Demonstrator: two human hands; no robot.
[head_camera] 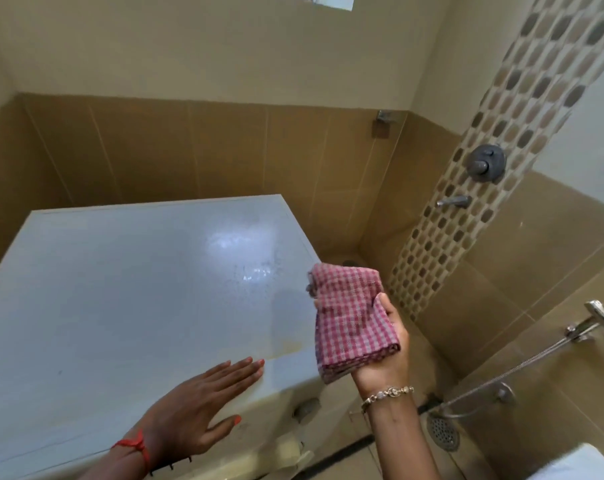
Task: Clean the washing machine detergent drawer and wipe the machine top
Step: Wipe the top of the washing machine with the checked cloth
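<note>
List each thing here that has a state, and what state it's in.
Machine top: streaky sheen toward the back right, yellowish stain near the front right.
Checked cloth: folded, held up off the top.
Right hand: grips the cloth.
Left hand: flat, fingers straight, at the top's front edge.

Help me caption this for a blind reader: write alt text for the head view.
A right hand holds a folded pink checked cloth up beside the white washing machine top, while the left hand is spread flat, fingers straight, over its near edge. Brown tiled bathroom walls stand behind.
</note>
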